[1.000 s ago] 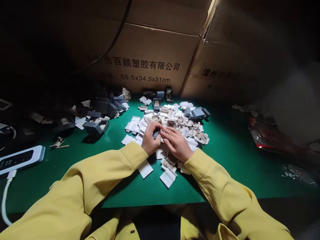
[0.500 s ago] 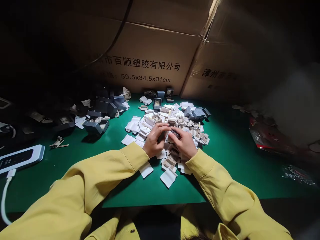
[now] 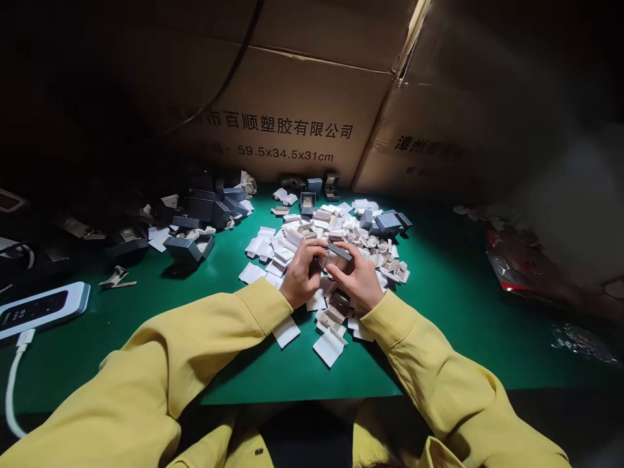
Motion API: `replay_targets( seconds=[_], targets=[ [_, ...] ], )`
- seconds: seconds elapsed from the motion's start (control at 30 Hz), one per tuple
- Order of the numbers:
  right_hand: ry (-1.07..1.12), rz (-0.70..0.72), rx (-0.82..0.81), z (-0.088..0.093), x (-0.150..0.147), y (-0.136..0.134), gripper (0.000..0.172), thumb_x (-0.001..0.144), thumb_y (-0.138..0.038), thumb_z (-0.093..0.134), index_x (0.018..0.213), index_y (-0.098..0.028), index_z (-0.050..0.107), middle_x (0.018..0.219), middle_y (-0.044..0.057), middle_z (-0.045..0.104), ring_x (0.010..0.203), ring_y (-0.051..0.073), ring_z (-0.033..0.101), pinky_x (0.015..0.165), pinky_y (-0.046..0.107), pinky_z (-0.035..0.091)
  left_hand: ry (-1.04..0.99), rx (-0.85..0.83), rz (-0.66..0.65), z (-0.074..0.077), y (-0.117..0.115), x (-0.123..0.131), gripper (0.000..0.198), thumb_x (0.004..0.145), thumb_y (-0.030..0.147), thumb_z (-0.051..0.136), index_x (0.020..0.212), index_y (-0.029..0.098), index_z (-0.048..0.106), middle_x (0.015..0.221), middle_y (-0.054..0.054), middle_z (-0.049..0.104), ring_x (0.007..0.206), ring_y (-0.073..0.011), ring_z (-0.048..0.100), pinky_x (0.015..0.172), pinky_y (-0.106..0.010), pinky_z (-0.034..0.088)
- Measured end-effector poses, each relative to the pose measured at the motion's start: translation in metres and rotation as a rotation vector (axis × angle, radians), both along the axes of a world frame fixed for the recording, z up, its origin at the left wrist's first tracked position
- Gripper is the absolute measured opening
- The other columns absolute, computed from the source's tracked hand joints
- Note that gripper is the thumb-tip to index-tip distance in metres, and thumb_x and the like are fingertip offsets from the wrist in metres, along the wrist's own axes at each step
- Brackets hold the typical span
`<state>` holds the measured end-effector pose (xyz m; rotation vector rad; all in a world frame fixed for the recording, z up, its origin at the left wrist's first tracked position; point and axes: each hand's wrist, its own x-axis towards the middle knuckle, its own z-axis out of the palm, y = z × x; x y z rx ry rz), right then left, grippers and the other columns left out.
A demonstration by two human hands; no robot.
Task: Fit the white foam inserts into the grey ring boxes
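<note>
Between my two hands is a small dark grey-blue jewelry box [image 3: 340, 252], held just above a heap of folded white and beige card inserts [image 3: 297, 237]. My left hand [image 3: 305, 273] grips its left side, with the fingers curled over the far edge. On the other side my right hand [image 3: 358, 276] closes around the box, its thumb at the near face and its fingers along the top. A pale surface shows below the box's dark top edge. The fingers hide much of the box, so I cannot tell whether its lid is fully closed.
Several blue-grey boxes [image 3: 389, 223] lie at the heap's right, and more [image 3: 199, 208] are piled at the left. Large cardboard cartons [image 3: 292, 97] wall off the back. A white device [image 3: 46, 309] with a cable rests on the green tabletop [image 3: 453, 305], left; a plastic bag [image 3: 519, 266] lies right.
The box has turned in my hands, so more of its dark top edge and pale side now shows. My right fingers have lifted and spread a little around it.
</note>
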<state>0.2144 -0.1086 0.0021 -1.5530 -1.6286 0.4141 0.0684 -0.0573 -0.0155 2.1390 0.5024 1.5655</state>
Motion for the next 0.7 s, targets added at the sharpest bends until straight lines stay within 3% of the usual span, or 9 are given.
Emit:
replay_targets(
  seconds=[0.4,0.57,0.7],
  targets=[
    [-0.006,-0.025,-0.004,0.0014,-0.0048,-0.0013,0.035,0.078,-0.034,0.054,0.111,-0.022,0.051,0.083,0.002,0.066,0.048,0.013,0.054,0.052,0.028,0.046,0.064,0.029,0.005,0.0001,-0.0024,0.0008,0.035,0.071,-0.004,0.042,0.098,0.018,0.045,0.105,-0.009,0.049,0.104,-0.0195,0.051,0.088,-0.039,0.046],
    [-0.021,-0.043,0.046,0.0006,-0.0042,0.0002,0.037,0.074,-0.038,0.06,0.107,-0.02,0.054,0.099,0.005,0.066,0.068,0.018,0.062,0.066,0.03,0.049,0.083,0.038,-0.006,-0.0007,-0.0046,0.0019,0.032,0.073,-0.002,0.043,0.098,0.018,0.045,0.104,-0.009,0.048,0.103,-0.0202,0.05,0.086,-0.04,0.047],
    [-0.047,-0.07,0.042,0.0014,-0.0058,-0.0003,0.032,0.076,-0.036,0.058,0.103,-0.02,0.056,0.093,0.004,0.067,0.07,0.018,0.063,0.067,0.03,0.048,0.098,0.055,-0.025,0.0001,-0.0069,0.0019,0.032,0.073,-0.002,0.042,0.099,0.018,0.044,0.104,-0.01,0.048,0.102,-0.0201,0.049,0.085,-0.039,0.047]
  ],
)
